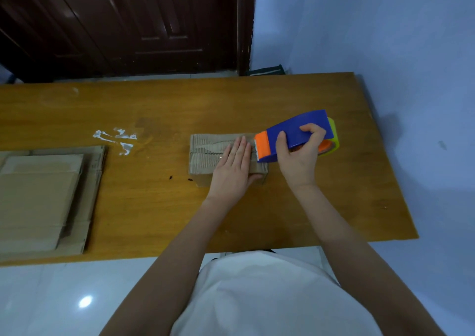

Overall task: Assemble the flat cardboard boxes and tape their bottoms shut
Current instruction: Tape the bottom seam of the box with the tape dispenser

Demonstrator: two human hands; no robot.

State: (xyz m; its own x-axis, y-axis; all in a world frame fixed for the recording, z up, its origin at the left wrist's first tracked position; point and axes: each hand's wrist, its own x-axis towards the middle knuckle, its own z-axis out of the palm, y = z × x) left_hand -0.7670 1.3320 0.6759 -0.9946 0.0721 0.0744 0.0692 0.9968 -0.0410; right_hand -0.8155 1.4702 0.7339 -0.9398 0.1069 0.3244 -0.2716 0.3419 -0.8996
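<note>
bottom of frame: my white shirt (pixel 270 297), both bare forearms reaching up toward the centre. pale tiled floor (pixel 51 297) at lower left with one bright light reflection.

wooden table (pixel 180 220) spans the middle of the frame. at left edge, a stack of flat cardboard boxes (pixel 38 199), lying flat, well apart from my hands.

centre of frame: one small assembled box (pixel 205 155) sits on the table, flaps closed on top, seam running left to right. my left hand (pixel 232 173) lies flat on its right half, fingers straight and together, pressing down, thumb down the near side.

just right of it: my right hand (pixel 298 155) grasps the blue tape dispenser (pixel 295 132), fingers curled over its handle. its orange toothed end touches the box's right edge, beside my left fingertips. yellow-green tape roll (pixel 332 140) at the dispenser's far right.

on the table, left of the box: white smears (pixel 118 140).

top of frame: dark wooden door (pixel 123 21) at upper left, blue wall (pixel 372 39) at upper right.
</note>
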